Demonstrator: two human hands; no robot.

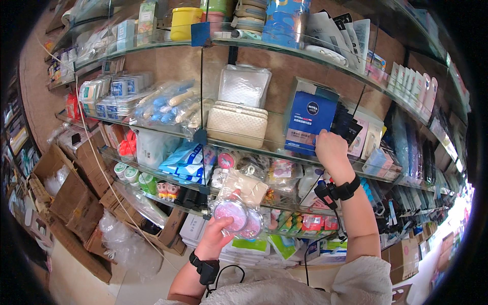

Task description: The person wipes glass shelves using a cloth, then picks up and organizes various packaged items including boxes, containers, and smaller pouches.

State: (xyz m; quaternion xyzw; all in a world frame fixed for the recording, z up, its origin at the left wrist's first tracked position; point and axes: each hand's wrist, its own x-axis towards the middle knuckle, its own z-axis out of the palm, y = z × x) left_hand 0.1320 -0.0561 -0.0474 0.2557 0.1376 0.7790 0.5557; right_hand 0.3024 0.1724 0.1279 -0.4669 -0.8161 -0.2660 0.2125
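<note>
My left hand (213, 235) is closed on clear plastic packets with round, glittery pink-and-purple discs (230, 214) inside, the thumb pressing on the front disc. A beige packet (245, 187) shows just behind them, and I cannot tell whether it is held too. My right hand (331, 151) reaches up to the middle shelf, its fingers bent round the lower right edge of a flat blue box (311, 119). That box stands upright, leaning back a little. Dark sachets (347, 126) lie right beside the fingers.
Glass shelves (284, 152) run across in tiers. A cream woven purse (237, 126) and bagged blue-and-wood brushes (175, 101) sit left of the box. Above it stand silver pouches (330, 35) and a blue canister (286, 23). Open cardboard boxes (76, 203) fill the lower left floor.
</note>
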